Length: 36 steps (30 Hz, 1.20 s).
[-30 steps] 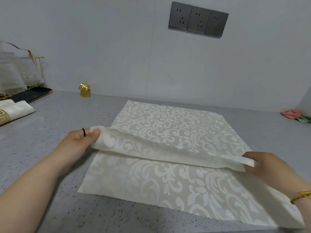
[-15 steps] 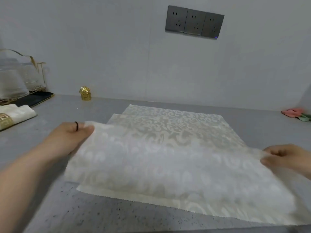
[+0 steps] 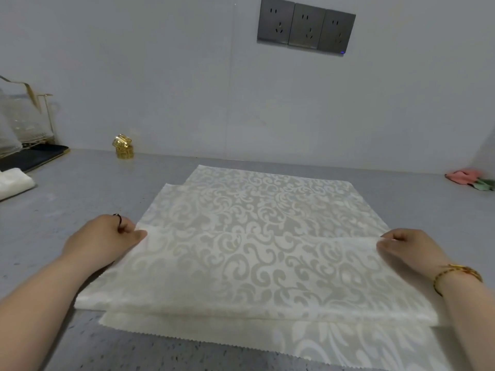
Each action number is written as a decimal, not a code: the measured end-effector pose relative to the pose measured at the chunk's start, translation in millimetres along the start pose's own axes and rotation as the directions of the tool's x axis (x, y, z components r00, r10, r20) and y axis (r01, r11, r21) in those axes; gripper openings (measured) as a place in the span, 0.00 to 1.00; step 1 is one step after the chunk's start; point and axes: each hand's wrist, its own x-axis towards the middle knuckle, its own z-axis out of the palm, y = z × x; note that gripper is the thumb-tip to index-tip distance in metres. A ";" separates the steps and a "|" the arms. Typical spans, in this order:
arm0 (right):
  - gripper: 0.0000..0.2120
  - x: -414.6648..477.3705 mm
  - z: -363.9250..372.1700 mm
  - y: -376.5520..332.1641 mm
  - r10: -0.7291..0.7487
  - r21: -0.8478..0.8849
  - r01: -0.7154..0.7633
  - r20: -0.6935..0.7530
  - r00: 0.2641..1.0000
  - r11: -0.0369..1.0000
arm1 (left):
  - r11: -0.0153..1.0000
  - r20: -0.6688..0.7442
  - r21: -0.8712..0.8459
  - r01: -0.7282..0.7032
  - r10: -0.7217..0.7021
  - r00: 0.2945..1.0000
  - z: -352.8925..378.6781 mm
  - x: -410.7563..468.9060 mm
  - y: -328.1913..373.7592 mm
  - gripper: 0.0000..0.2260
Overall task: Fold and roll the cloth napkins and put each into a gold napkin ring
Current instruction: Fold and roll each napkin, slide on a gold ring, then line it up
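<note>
A cream damask napkin (image 3: 254,236) lies on the grey counter (image 3: 67,210), with a folded band of it lying across its near part. My left hand (image 3: 107,236) pinches the left end of the fold, and my right hand (image 3: 407,247) pinches the right end. The napkin's pinked near edge shows below the fold. Two gold napkin rings (image 3: 123,147) are stacked at the back left by the wall. A rolled white napkin (image 3: 13,182) lies at the far left edge.
A dark tray (image 3: 34,156) with a gold rack and glassware (image 3: 18,121) stands at the back left. A pink and green cloth (image 3: 471,179) lies at the far right. Wall sockets (image 3: 305,29) are above.
Both hands have pulled the napkin's folded band toward me and laid it down flat over the near part. The view has tilted slightly upward.
</note>
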 end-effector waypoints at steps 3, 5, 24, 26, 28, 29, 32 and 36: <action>0.10 5.5 8.6 -2.0 -0.016 -0.070 0.015 -0.014 1.000 0.997 | 1.000 -0.012 0.010 0.002 -0.002 1.000 1.8 -1.6 0.3 0.13; 0.10 9.1 11.3 -1.3 -0.010 -0.103 0.009 -0.015 1.000 0.995 | 1.000 -0.008 0.002 -0.002 0.002 1.000 3.0 -2.8 2.1 0.10; 0.36 -133.8 108.3 -76.4 -0.678 -0.247 0.748 0.319 0.663 0.616 | 0.758 0.503 0.214 -0.616 0.455 0.735 33.1 -86.3 50.8 0.61; 0.41 -130.9 111.1 -77.2 -0.678 -0.332 0.734 0.286 0.677 0.593 | 0.772 0.528 0.215 -0.598 0.423 0.736 32.1 -83.1 51.2 0.61; 0.49 -122.2 110.0 -69.5 -0.602 -0.277 0.702 0.368 0.708 0.656 | 0.788 0.539 0.210 -0.578 0.400 0.741 30.5 -80.0 51.7 0.61; 0.52 -116.5 104.5 -67.3 -0.514 -0.271 0.664 0.457 0.726 0.697 | 0.794 0.545 0.210 -0.570 0.389 0.743 30.1 -78.6 51.4 0.61; 0.56 -95.2 88.6 -59.1 -0.412 -0.357 0.626 0.517 0.751 0.694 | 0.815 0.530 0.221 -0.536 0.361 0.767 28.1 -74.5 48.6 0.62; 0.28 -68.0 72.0 -44.0 -0.289 -0.424 0.502 0.472 0.833 0.753 | 0.855 0.481 0.260 -0.448 0.287 0.828 23.4 -62.9 40.8 0.63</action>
